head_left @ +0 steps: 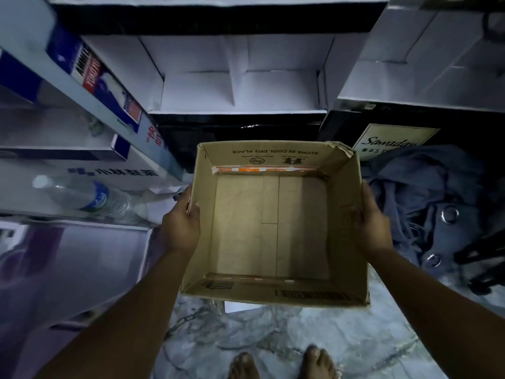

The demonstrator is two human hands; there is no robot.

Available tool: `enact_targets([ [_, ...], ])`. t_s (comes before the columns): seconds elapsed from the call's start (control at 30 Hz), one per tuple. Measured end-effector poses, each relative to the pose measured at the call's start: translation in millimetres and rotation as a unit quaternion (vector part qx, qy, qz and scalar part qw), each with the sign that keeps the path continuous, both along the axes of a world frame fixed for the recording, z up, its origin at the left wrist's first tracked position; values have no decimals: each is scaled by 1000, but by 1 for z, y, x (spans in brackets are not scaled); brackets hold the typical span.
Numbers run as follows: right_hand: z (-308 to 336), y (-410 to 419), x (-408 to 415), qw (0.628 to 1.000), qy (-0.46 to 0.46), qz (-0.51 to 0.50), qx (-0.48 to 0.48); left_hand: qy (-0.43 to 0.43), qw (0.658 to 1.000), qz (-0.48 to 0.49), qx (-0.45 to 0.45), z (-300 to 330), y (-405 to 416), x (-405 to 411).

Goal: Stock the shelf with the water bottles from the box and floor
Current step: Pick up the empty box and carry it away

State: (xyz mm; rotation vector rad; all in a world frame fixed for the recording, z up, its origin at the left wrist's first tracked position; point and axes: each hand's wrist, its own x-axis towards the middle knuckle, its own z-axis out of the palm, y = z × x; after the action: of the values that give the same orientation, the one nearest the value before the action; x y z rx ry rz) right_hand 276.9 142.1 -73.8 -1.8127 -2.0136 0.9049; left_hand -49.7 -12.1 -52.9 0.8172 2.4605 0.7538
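An open brown cardboard box (273, 228) is held up in front of me, above the floor, and nothing lies inside it. My left hand (180, 222) grips its left wall, thumb hooked over the rim. My right hand (370, 222) grips the right wall, with fingers curled inside the box. A clear water bottle (84, 196) with a white cap and a blue label lies on its side on the white shelf (32, 206) at the left.
White display shelves (240, 86) stand ahead, with more at the upper right. Blue and white cartons (109, 88) lean at the left. A heap of blue-grey cloth (426, 192) lies on the right. A marbled floor (273, 335) and my bare feet are below.
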Motion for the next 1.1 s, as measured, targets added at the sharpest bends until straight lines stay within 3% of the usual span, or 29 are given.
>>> enact_targets([
  [0.43,-60,15,-20,1000,-4,-1,-16,8,1000,3,5,-67,19,-17],
  [1.1,-73,25,-21,1000,6,20,8,6,1000,6,-17,-80,22,-23],
])
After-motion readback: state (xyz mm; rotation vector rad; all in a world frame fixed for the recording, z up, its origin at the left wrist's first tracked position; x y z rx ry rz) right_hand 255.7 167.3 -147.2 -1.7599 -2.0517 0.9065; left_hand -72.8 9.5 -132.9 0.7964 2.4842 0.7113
